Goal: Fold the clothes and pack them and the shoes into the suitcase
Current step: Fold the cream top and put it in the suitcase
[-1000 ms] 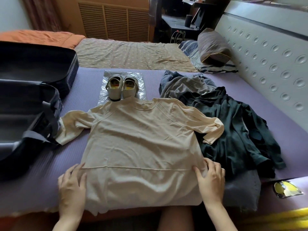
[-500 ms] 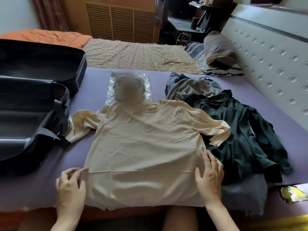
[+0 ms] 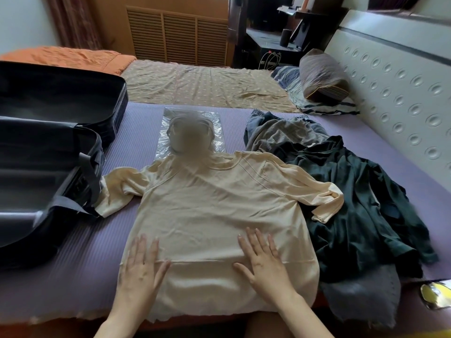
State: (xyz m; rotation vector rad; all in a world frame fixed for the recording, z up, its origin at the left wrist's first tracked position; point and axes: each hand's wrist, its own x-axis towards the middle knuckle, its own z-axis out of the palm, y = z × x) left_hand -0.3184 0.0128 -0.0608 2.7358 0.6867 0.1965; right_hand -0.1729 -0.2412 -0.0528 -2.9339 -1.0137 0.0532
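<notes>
A cream long-sleeved shirt (image 3: 214, 206) lies spread flat on the purple mat, collar away from me. My left hand (image 3: 141, 267) presses flat on its lower left part with straight fingers. My right hand (image 3: 263, 262) lies flat on the lower right part, fingers spread. Beyond the collar a pair of pale shoes (image 3: 190, 135), blurred here, sits on a clear plastic sheet (image 3: 217, 142). A heap of dark green and grey clothes (image 3: 341, 191) lies to the right of the shirt. The black suitcase (image 3: 48, 147) stands open at the left; the shirt's left sleeve touches it.
The purple mat (image 3: 92, 264) covers the near bed. Past it lie a tan sheet (image 3: 200, 84) and an orange blanket (image 3: 66, 57). A pillow (image 3: 322, 79) leans by the padded white headboard (image 3: 395, 89) on the right. A shiny yellow packet (image 3: 436, 295) sits at the near right edge.
Both hands have moved inward from the shirt's lower side edges onto its front and now lie flat on it. The camera has shifted a little closer.
</notes>
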